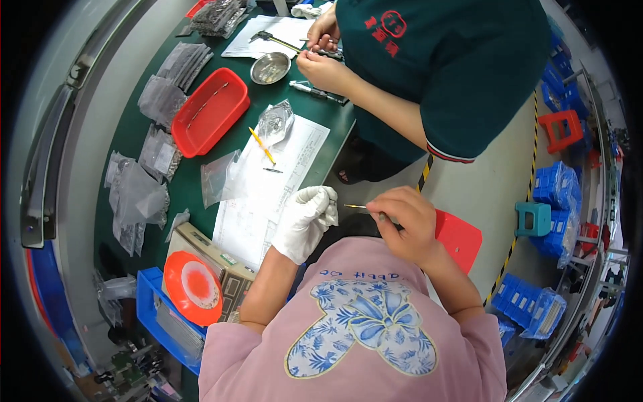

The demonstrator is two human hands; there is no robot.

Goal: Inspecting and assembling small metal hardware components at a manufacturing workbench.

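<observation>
My left hand [305, 221], in a white glove, is closed in a pinch in front of my chest. Whatever its fingertips hold is too small or hidden to make out. Level with it, my bare right hand [407, 224] grips a thin pointed tool [355, 206] between thumb and fingers. The tool's slender yellowish tip points left at the glove, with a small gap between them. Left of the glove, printed drawing sheets [244, 231] lie on the green table. On them rest a yellow pen [262, 146], a small dark pin-like piece [272, 170] and clear plastic bags [220, 177].
A co-worker's hands [328, 63] work at the far table edge, near a caliper [271, 39] and a metal bowl [270, 68]. A red tray [210, 112] and bagged parts [137, 194] stand left. A cardboard box [231, 271], an orange dish [175, 268] and a blue bin [151, 301] are nearer.
</observation>
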